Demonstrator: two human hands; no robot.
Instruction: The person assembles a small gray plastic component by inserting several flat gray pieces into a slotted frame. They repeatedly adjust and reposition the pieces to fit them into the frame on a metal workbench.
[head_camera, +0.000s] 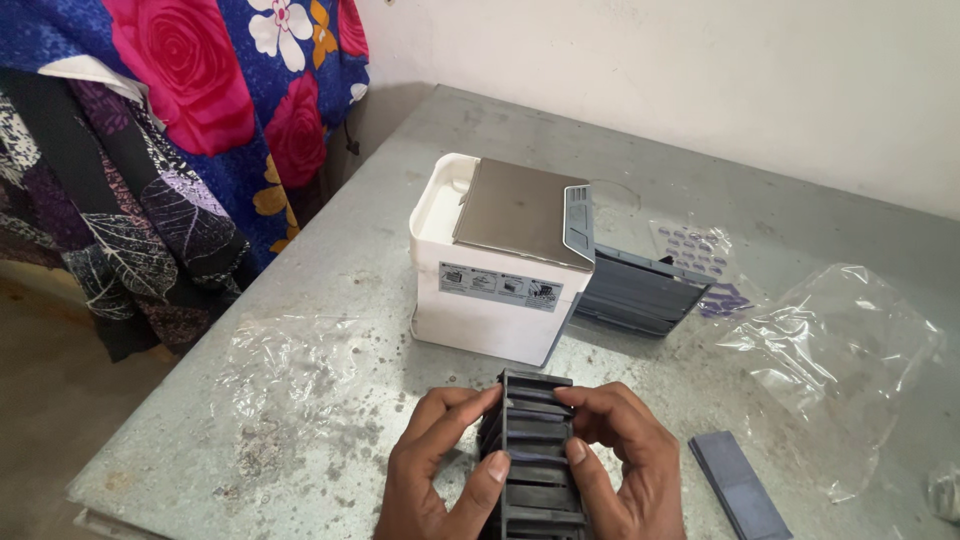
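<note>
Two hands, left (435, 465), right (625, 460), grip one slatted grille (528, 440).

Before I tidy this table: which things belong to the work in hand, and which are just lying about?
In hand:
- dark slatted grille, held by left hand and right hand
- white boxy appliance
- second grille beside it

Lying about:
- clear plastic bags
- flat dark strip
- floral cloth

white box (495, 290) ahead, bare table (320, 440) left
</note>
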